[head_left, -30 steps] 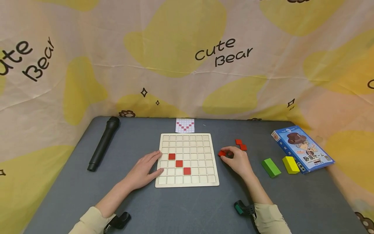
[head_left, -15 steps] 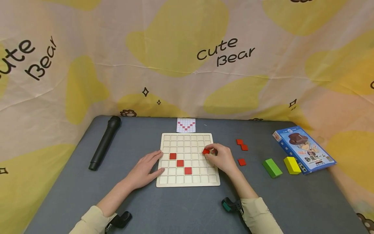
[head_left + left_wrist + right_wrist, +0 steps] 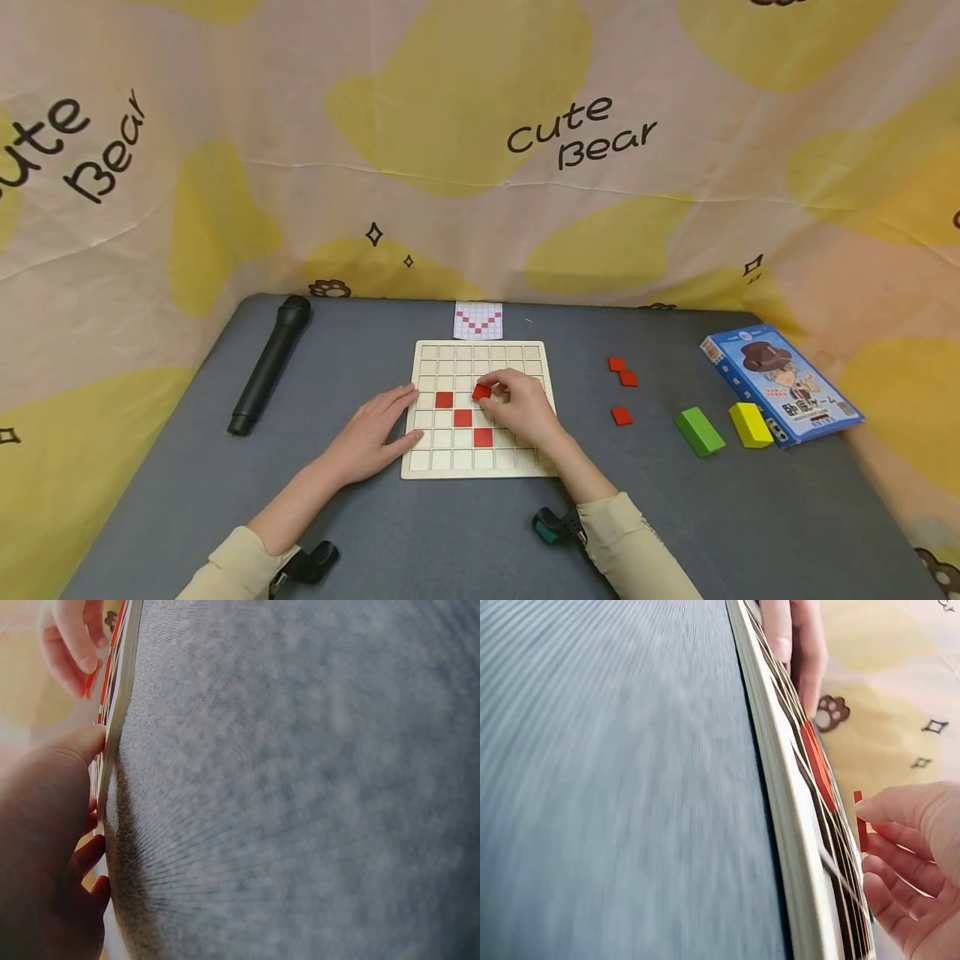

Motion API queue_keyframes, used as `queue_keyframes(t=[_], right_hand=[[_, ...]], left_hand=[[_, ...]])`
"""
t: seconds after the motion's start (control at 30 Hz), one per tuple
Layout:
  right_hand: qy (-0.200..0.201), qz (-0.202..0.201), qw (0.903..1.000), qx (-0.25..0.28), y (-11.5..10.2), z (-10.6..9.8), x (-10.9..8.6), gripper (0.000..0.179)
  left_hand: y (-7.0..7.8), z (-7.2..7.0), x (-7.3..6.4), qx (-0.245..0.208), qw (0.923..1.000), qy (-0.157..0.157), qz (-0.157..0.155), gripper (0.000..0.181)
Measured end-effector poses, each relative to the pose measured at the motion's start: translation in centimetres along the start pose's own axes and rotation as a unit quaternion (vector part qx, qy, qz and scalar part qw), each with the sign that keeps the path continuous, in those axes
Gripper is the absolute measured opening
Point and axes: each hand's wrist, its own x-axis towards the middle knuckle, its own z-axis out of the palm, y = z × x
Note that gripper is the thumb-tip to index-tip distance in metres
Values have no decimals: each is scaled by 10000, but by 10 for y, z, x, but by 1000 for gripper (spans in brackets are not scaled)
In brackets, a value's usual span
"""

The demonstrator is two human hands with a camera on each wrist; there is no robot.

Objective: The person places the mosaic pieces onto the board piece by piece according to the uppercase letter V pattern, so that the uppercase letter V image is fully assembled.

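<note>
A cream grid board (image 3: 442,472) lies at the middle of the grey table. Three red square tiles sit in its cells in a slanting line, the lowest tile (image 3: 482,437) nearest the front. My right hand (image 3: 525,408) pinches another red tile (image 3: 481,392) between thumb and fingers over the middle of the board. In the right wrist view that pinched tile (image 3: 860,820) is held on edge, apart from the board surface. My left hand (image 3: 362,437) rests at the board's left edge with fingers extended; in the left wrist view its thumb (image 3: 91,740) touches that edge.
Three loose red tiles, one (image 3: 622,416) nearer the front, lie right of the board. Beyond them are a green block (image 3: 700,432), a yellow block (image 3: 751,425) and a blue box (image 3: 780,379). A pattern card (image 3: 477,321) lies behind the board, a black microphone (image 3: 268,367) at left.
My right hand has picked up a red tile from the table on the right and carried it left over the board. The left hand has stayed at the board's edge.
</note>
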Motion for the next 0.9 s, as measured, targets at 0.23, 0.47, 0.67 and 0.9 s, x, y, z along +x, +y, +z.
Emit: queue_keyframes(t=[0.23, 0.47, 0.67, 0.9], right_hand=[[-210, -52, 9995, 237, -11, 22, 12, 23], [-190, -340, 9992, 119, -20, 39, 22, 22], [-183, -517, 9985, -49, -26, 50, 31, 20], [-111, -520, 9986, -31, -28, 61, 40, 19]], left_hand=[[-1, -1, 0, -33, 10000, 9, 37, 66], [-2, -2, 0, -60, 10000, 42, 67, 66], [-2, -1, 0, -57, 9999, 80, 89, 65], [-2, -2, -1, -57, 9999, 108, 103, 65]])
